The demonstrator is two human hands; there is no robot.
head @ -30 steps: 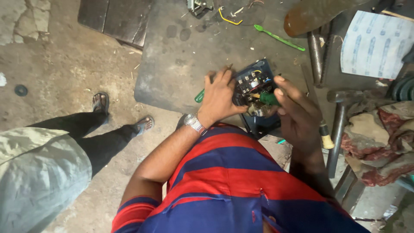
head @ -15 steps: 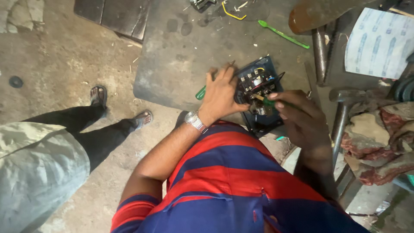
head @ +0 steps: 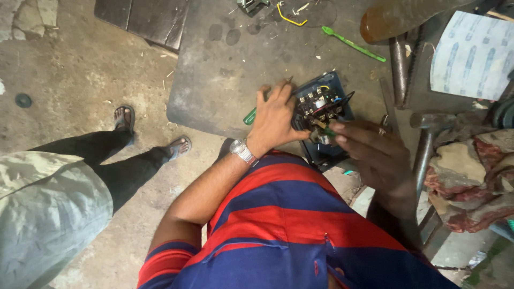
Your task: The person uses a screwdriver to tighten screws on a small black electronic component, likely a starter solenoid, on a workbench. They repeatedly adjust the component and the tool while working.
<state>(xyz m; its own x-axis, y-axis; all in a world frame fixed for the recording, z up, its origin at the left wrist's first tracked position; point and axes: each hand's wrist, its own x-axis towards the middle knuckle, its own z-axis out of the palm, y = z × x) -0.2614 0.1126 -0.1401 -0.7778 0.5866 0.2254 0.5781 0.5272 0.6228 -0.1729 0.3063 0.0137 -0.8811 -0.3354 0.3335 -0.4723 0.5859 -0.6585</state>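
Compared with half a second ago, the right hand [head: 375,152] is seen drawn slightly nearer and to the right, while the left hand [head: 276,118] is kept on the electrical switch block [head: 319,107]. The block is clasped along its left side by the left fingers, above the dark blue box [head: 342,85] on the grey slab [head: 214,80]. A green-handled screwdriver [head: 327,128] is pinched in the right fingertips, its tip set against the block's near edge.

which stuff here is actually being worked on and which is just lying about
In hand:
- left hand steadying the electrical switch unit
- right hand with a green-handled screwdriver at the unit

Lying about:
- green tool
- yellow wire
- hammer
- printed paper
- rags
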